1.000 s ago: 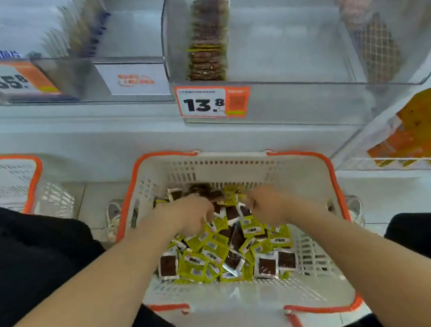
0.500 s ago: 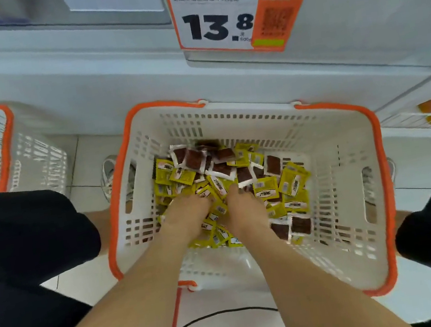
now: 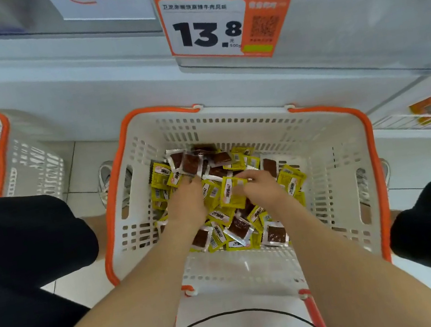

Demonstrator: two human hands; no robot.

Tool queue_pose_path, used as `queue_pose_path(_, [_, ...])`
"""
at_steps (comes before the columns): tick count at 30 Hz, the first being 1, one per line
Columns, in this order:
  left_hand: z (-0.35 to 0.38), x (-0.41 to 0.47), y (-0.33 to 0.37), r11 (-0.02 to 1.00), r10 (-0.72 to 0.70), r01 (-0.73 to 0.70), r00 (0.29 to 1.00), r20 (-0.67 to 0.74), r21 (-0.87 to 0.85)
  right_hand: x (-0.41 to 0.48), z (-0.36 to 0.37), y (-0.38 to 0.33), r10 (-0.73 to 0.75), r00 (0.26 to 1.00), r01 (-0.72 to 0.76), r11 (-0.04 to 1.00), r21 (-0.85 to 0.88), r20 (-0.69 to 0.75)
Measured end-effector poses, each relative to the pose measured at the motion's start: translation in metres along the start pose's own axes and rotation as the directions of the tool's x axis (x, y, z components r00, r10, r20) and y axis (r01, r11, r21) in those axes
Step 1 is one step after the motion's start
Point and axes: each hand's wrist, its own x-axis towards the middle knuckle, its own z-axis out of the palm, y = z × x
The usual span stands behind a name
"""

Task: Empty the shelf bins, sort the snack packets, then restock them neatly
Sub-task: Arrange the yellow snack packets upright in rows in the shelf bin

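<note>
Forearms (image 3: 135, 305) in basket (image 3: 333, 143), left grip (image 3: 186, 201) flat on packets (image 3: 239, 227), right grip (image 3: 262, 188) pinching yellow packet (image 3: 229, 193)

Bare basket (image 3: 324, 171) floor lies right of the packets (image 3: 240, 227), walls all round.

Left hand (image 3: 186, 201) fingertips buried in packets (image 3: 238, 228), second basket (image 3: 4, 158) cropped left, tag (image 3: 225, 23) print blurred

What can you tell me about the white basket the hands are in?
The basket is white plastic with slotted walls, an orange rim and a grip hole in each side. It stands upright on the tiled floor below the shelf, holding a loose heap of yellow and brown snack packets. The left hand and right hand reach into it.
</note>
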Motion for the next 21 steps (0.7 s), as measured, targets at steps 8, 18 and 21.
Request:
queue_pose_path(8, [0.003, 0.002, -0.002, 0.992, -0.049, 0.059, 0.995, 0.091, -0.108, -0.001, 0.041, 0.016, -0.184, 0.976, 0.137, 0.937, -0.322, -0.120])
queue_pose_path(18, [-0.003, -0.001, -0.018, 0.909, 0.081, -0.025, 0.990, 0.116, -0.416, 0.009, 0.049, 0.024, -0.311, 0.941, 0.209, 0.847, -0.489, -0.135])
queue_pose_path(21, [-0.009, -0.004, -0.016, 0.875, -0.019, 0.017, 1.000, 0.001, -0.483, 0.014, 0.048, 0.023, -0.340, 0.913, 0.169, 0.818, -0.550, -0.225])
